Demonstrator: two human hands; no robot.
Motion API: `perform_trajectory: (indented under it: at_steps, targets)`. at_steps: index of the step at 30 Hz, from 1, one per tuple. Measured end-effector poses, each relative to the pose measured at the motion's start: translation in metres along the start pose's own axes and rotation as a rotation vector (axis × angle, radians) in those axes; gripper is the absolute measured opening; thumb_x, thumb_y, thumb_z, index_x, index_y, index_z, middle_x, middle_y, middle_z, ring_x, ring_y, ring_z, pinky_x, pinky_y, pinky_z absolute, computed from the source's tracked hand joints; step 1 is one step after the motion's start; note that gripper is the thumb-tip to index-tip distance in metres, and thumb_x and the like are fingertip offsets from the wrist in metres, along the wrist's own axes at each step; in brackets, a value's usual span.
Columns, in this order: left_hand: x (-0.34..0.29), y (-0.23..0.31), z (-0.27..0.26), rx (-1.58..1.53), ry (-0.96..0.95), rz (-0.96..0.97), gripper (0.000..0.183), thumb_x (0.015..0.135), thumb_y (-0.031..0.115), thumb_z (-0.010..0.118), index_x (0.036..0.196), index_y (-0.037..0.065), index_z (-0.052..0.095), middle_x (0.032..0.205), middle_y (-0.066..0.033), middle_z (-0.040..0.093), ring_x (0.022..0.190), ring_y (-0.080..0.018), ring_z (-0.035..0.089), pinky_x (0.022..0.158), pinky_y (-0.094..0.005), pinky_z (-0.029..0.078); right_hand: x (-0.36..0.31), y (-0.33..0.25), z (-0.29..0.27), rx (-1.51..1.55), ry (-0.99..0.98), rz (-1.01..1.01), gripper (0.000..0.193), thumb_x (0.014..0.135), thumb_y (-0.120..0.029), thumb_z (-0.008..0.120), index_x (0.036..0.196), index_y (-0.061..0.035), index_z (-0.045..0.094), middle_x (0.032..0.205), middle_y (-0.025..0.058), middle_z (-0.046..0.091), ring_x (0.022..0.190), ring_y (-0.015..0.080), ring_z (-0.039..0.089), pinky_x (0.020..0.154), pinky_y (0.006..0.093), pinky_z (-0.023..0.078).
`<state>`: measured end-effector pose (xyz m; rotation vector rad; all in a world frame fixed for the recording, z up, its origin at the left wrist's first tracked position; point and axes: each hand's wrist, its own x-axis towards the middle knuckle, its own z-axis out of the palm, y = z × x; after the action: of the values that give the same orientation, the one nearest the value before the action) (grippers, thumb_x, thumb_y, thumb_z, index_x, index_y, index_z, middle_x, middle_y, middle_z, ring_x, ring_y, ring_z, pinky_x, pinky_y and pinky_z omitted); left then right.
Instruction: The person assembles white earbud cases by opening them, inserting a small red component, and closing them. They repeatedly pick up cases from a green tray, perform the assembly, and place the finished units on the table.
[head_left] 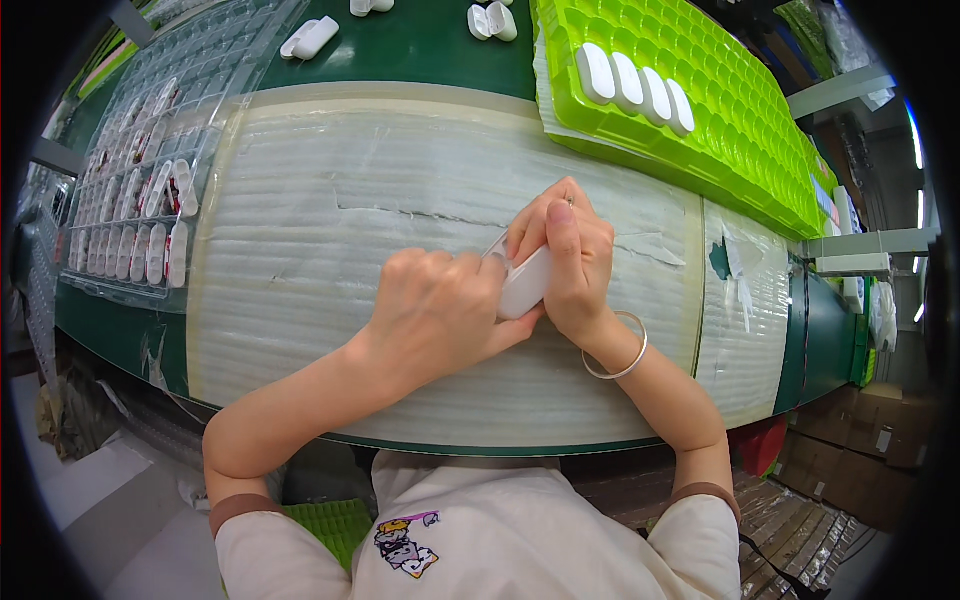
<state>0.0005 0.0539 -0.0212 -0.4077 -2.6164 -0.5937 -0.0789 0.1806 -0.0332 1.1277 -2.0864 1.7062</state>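
Table (430,68): green top, mostly under a ribbed whitish foam sheet (300,310) taped along its edges, with a tear across the middle. Lime green tray (740,110) far right, rows of round-ended pockets, a row of four white cases (627,82) in its near left corner. Clear tray (215,65) on the left, near rows filled with slim white shells (157,250), some showing red bits. Far edge: three loose white cases (318,37), two standing open, third cut off by the frame.

Hands: both clamped on one part. Left hand (430,300) has fingers over the left side, thumb under the near end. Right hand (580,265) wraps the right side, thumb raised along the top. Bracelet (641,350) on the right wrist.

Part: white box (526,287), held between the two hands over the middle of the sheet. Can't tell if it touches the sheet or if its lid is open; fingers cover that.

Handling, my read: light, stiff plastic, glossy so likely slippery. Scuffs probably the main risk, plus any hinge if forced. Best hold: flat finger pads on the long rounded sides, no nails, off the lid seam.
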Motion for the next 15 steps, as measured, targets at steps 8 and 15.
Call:
perform_trajectory:
  at_steps: [8,15]
  targets:
    - [-0.002,-0.004,-0.001,0.005,-0.012,0.033,0.032,0.057,0.031,0.074,0.057,0.006,0.054,0.048,-0.005,0.051,0.04,-0.019,0.049,0.042,-0.0302,0.039,-0.004,-0.001,0.003,-0.022,-0.013,-0.063,0.045,0.093,-0.017,0.032,0.052,-0.0064,0.049,0.053,0.0038,0.051,0.055,0.0206,0.039,0.061,0.0325,0.035]
    - [-0.014,0.0,0.016,-0.169,0.059,0.07,0.032,0.056,0.029,0.074,0.058,0.005,0.053,0.049,-0.0074,0.05,0.042,-0.0225,0.049,0.044,-0.0329,0.041,-0.008,-0.009,-0.005,-0.074,-0.103,-0.059,0.047,0.093,-0.015,0.032,0.05,-0.0067,0.047,0.051,0.0042,0.047,0.053,0.0214,0.037,0.06,0.0335,0.034]
